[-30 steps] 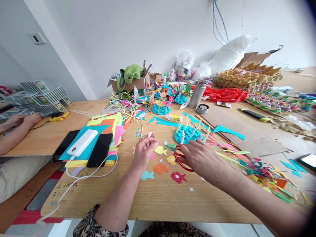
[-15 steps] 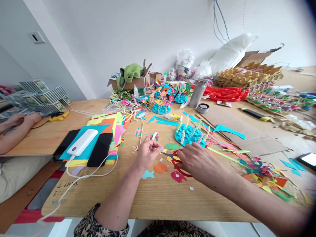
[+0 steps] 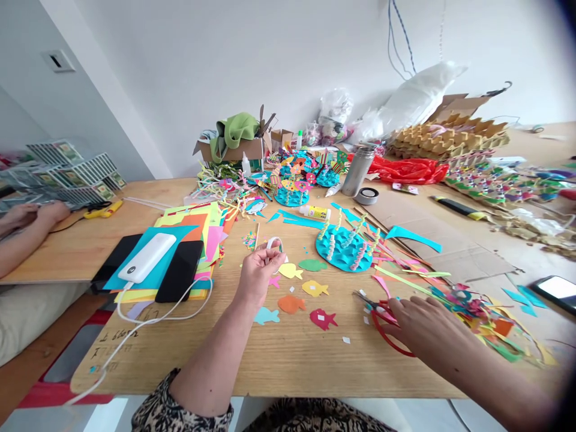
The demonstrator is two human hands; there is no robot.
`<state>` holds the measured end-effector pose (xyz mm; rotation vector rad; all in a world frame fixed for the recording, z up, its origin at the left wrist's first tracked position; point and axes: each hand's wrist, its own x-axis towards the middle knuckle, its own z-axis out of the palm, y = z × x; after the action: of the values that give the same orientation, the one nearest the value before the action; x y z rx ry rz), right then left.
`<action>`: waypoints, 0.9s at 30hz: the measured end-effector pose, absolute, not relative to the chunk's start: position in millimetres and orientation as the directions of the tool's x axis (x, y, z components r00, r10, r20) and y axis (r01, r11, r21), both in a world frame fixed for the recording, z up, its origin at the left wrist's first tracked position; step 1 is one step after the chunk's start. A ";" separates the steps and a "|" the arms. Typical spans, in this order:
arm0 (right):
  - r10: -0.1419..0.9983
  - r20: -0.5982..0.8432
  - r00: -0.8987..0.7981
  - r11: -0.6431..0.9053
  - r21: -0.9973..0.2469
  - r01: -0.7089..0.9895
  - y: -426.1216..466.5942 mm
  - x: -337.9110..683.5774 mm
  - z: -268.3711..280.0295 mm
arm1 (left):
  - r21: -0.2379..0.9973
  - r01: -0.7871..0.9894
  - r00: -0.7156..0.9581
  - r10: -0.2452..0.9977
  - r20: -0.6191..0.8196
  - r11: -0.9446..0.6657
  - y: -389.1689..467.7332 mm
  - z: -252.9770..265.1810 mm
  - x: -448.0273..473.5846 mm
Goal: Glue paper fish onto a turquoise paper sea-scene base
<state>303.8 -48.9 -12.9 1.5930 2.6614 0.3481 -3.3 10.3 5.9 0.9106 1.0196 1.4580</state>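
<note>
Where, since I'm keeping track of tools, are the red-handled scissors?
In the head view, the red-handled scissors are in the right hand, right of the red fish.

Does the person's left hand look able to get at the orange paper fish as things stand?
Probably yes: the orange paper fish lies flat on the table near the left hand, with nothing tall between them. The white roll in that hand may hamper a pinch.

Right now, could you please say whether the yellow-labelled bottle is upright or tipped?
Tipped: the bottle lies on its side, its long body horizontal.
</note>
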 end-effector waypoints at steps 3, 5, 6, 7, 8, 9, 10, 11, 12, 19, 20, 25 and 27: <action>0.891 -0.013 -0.454 0.439 0.280 0.854 -54.5 319.1 -25.6 | 0.938 -0.342 -0.117 0.993 0.010 -0.050 9.9 6.0 -2.6; 0.896 -0.029 -0.444 0.435 0.262 0.861 -53.7 318.7 -23.5 | 0.933 -0.356 -0.118 0.993 0.012 -0.053 9.8 6.4 -2.7; 0.900 -0.026 -0.436 0.429 0.234 0.872 -52.0 315.2 -18.8 | 0.929 -0.365 -0.122 0.993 0.009 -0.053 9.8 6.8 -2.9; 0.906 -0.016 -0.423 0.418 0.188 0.889 -49.4 309.3 -11.9 | 0.927 -0.373 -0.124 0.992 0.004 -0.051 9.8 7.2 -3.1; 0.915 0.003 -0.403 0.400 0.117 0.909 -46.2 301.0 -3.3 | 0.925 -0.378 -0.127 0.992 -0.001 -0.047 9.7 7.7 -3.3; 0.925 0.027 -0.378 0.377 0.020 0.926 -42.4 290.4 6.5 | 0.924 -0.381 -0.126 0.992 -0.006 -0.043 9.6 8.3 -3.4; 0.932 0.054 -0.359 0.363 -0.111 0.925 -38.2 277.6 16.6 | 0.924 -0.381 -0.122 0.993 -0.010 -0.038 9.6 8.8 -3.4; 0.934 0.084 -0.347 0.357 -0.268 0.895 -33.4 263.1 26.2 | 0.924 -0.381 -0.115 0.993 -0.012 -0.033 9.5 9.4 -3.3; 0.938 0.097 -0.333 0.342 -0.423 0.839 -28.1 247.6 34.7 | 0.924 -0.381 -0.107 0.994 -0.012 -0.029 9.4 10.0 -3.2; 0.941 0.037 -0.337 0.176 -0.904 0.391 15.7 162.5 49.1 | 0.927 -0.374 -0.091 0.996 -0.001 -0.033 7.7 15.9 -3.7; 0.939 0.026 -0.342 0.163 -0.912 0.378 19.6 157.2 48.0 | 0.926 -0.376 -0.098 0.995 0.006 -0.042 7.4 16.5 -4.1; 0.932 -0.019 -0.362 0.098 -0.949 0.301 23.3 146.0 46.6 | 0.910 -0.410 -0.111 0.994 0.009 -0.054 6.8 18.4 -6.0; 0.930 -0.027 -0.367 0.076 -0.962 0.263 21.5 144.5 47.4 | 0.903 -0.426 -0.112 0.994 0.002 -0.050 6.4 19.4 -6.3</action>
<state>144.5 21.5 47.4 1.8399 2.6476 -2.0387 -6.3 6.4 19.4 0.8398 0.9371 1.4845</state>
